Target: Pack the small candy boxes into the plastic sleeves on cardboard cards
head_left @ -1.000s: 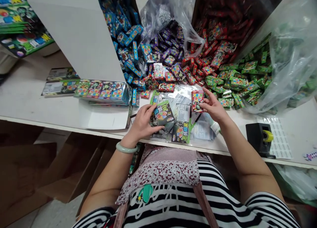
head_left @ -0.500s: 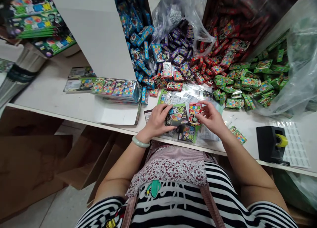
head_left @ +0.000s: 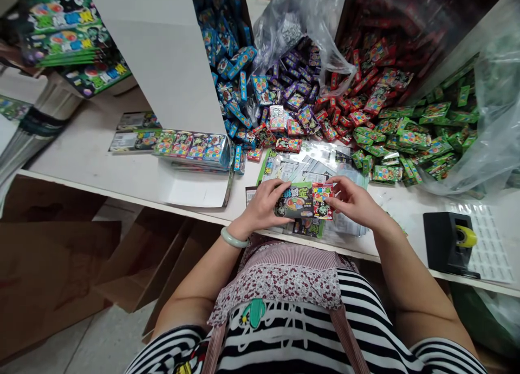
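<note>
At the near edge of the white worktop (head_left: 101,162), the left hand (head_left: 262,208) pinches a dark printed packet (head_left: 294,205). Touching that packet's right side is a small red box (head_left: 324,199), gripped by the right hand (head_left: 353,203). Farther right stands a black tape dispenser (head_left: 447,243).

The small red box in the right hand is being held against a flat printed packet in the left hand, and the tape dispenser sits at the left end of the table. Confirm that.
One detail is wrong. The head view shows the black tape dispenser at the right end of the table, not the left. The rest stands: the right hand holds the small red box against the flat printed packet in the left hand.
</note>
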The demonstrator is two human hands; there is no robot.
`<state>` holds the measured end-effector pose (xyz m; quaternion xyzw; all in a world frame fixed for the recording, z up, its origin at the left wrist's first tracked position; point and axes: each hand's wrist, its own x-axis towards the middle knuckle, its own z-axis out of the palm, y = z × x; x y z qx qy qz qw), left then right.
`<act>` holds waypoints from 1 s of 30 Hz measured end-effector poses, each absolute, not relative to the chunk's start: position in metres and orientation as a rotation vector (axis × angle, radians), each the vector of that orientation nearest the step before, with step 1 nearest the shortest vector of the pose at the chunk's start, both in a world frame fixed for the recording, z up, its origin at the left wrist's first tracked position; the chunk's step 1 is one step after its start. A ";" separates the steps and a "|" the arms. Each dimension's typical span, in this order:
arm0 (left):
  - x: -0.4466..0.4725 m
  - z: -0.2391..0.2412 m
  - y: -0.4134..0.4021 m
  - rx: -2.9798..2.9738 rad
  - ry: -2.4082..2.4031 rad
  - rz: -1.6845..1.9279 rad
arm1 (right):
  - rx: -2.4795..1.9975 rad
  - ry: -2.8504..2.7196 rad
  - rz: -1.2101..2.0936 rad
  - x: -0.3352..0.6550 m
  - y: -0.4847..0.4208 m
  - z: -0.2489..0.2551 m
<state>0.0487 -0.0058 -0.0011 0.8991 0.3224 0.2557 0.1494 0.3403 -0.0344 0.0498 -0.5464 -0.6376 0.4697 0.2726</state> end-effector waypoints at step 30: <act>0.037 0.004 0.007 2.427 1.170 0.883 | -1.578 -1.795 0.554 0.324 0.113 0.036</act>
